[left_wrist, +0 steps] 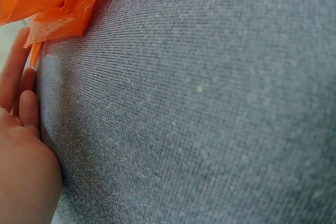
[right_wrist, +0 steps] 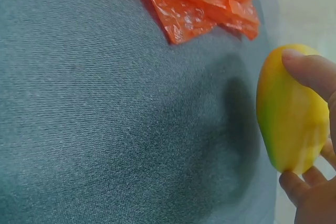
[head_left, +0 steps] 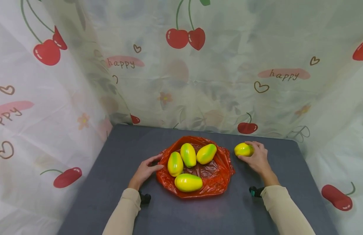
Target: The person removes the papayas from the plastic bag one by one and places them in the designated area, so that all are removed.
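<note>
My right hand (head_left: 256, 158) grips a yellow mango (head_left: 243, 149) with a green flush, to the right of a red plastic bag (head_left: 218, 178). In the right wrist view, thumb and fingers span the mango (right_wrist: 291, 114), and its shadow falls on the cloth apart from it. The bag lies spread wide with several similar mangoes on it: three towards the back and left, and one mango (head_left: 188, 182) sideways at the front. At the bag's left edge, my left hand (head_left: 144, 171) touches the plastic with its fingertips, the fingers fairly straight in the left wrist view.
A dark grey cloth-covered table (head_left: 110, 192) lies beneath everything. Behind and at both sides hangs a pale curtain (head_left: 199, 78) printed with cherries and hearts, meeting the table's back edge. A small black device sits at each wrist.
</note>
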Action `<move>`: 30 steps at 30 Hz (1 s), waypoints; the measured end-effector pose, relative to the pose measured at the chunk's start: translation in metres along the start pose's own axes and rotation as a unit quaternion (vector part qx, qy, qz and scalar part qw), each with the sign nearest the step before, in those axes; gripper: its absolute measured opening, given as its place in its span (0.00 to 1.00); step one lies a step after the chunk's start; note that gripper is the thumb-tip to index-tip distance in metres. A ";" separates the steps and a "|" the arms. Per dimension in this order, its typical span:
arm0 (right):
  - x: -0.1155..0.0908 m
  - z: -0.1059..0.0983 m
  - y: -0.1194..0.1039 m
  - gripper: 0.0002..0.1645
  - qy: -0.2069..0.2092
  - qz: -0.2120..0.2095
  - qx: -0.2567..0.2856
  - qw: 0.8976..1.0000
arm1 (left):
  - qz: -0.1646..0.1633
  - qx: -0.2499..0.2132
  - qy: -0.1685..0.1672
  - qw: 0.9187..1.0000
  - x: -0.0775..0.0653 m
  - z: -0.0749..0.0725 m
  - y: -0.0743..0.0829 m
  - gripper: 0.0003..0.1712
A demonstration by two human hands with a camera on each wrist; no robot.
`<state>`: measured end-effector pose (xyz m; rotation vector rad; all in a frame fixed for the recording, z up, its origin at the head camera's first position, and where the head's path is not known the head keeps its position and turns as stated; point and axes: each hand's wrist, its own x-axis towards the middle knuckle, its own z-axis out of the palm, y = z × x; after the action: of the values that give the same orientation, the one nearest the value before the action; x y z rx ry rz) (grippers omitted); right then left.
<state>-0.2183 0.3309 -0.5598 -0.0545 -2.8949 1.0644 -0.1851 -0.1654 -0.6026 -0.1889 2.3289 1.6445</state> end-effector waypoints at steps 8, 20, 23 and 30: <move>0.005 0.001 0.008 0.44 0.011 0.025 -0.002 1.000 | -0.006 -0.003 -0.005 1.000 0.003 0.000 -0.006 0.36; 0.010 0.005 0.013 0.45 0.011 0.039 0.014 0.999 | 0.000 -0.003 -0.002 1.000 0.006 0.000 -0.005 0.36; 0.010 0.005 0.014 0.45 0.011 0.045 0.014 0.999 | 0.002 -0.005 -0.005 1.000 0.005 0.000 -0.004 0.35; 0.011 0.007 0.013 0.46 0.005 0.031 0.007 0.999 | 0.002 -0.010 0.001 1.000 0.002 -0.001 -0.005 0.35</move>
<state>-0.2293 0.3368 -0.5730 -0.1493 -2.8941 1.0915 -0.1862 -0.1679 -0.6072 -0.1908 2.3171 1.6694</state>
